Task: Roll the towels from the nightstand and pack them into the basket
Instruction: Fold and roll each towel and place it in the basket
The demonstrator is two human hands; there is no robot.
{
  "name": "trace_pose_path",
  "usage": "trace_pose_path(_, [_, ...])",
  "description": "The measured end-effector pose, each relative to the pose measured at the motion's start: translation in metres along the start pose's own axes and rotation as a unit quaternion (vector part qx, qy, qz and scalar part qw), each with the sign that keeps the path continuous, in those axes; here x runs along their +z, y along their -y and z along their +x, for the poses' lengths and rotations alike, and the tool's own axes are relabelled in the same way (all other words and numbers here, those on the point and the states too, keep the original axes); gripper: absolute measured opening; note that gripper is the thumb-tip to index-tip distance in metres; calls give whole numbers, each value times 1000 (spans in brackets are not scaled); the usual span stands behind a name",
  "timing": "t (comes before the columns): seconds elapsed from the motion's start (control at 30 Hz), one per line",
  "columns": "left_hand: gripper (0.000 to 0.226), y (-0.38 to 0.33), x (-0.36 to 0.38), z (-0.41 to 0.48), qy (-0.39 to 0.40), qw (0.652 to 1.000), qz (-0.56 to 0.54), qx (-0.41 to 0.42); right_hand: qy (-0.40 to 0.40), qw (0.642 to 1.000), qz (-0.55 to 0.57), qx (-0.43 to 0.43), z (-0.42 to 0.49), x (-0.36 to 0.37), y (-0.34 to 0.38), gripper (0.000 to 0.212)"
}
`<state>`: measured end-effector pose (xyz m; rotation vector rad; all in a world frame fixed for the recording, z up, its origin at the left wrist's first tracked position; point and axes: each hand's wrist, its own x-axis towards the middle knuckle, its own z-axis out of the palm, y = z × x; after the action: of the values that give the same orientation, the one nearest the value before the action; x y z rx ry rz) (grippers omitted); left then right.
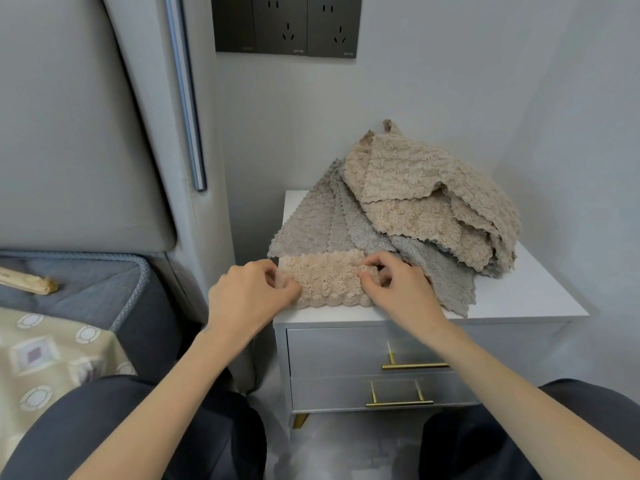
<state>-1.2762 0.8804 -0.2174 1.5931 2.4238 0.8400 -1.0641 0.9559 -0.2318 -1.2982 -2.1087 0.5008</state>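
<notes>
White-topped grey nightstand [536, 289]: my left hand [249, 292] and right hand [398, 289] each pinch an end of the fluffy beige scalloped towel [325, 278] at the near edge. Rolling unevenly could drag the grey scalloped towel [311, 223] touching its far side, or tip it off, lol.

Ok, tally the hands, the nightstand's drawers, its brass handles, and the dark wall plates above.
Hands: 2
Drawers: 2
Brass handles: 2
Dark wall plates: 3
Total: 9
</notes>
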Motion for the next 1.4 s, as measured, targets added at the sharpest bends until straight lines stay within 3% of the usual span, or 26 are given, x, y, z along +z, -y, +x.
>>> trace_pose_path(0.07, [17, -2, 1, -1, -47, 997, 22, 54, -47, 997, -58, -36, -2, 0, 4, 14])
trace_pose_path(0.13, [17, -1, 1, -1, -76, 986, 3, 150, -89, 982, -104, -131, -3, -1, 7, 19])
trace_pose_path(0.23, [32, -3, 6, -5, -118, 944, 16, 308, -100, 936, -142, -307, -7, 8, 6, 28])
trace_pose_path(0.3, [37, -3, 12, -8, -131, 928, 13, 347, -95, 908, -169, -371, -10, 15, 8, 25])
trace_pose_path(0.5, [29, 4, 17, -6, -94, 906, 19, 412, -62, 899, -209, -380, -11, 17, 6, 33])
trace_pose_path(0.6, [27, 4, 15, -9, -81, 915, 29, 395, -36, 915, -199, -349, -14, 14, 7, 40])
trace_pose_path(0.73, [21, 5, 7, -14, -70, 940, 16, 334, -20, 938, -176, -296, -14, 6, 11, 33])
trace_pose_path(1.2, [35, 19, 1, -3, 17, 964, -14, 264, 1, 943, -218, -251, -11, -4, 0, 39])
trace_pose_path(1.4, [18, 14, -1, -1, 74, 972, -150, 166, 57, 986, -78, -134, -4, -8, -3, 35])
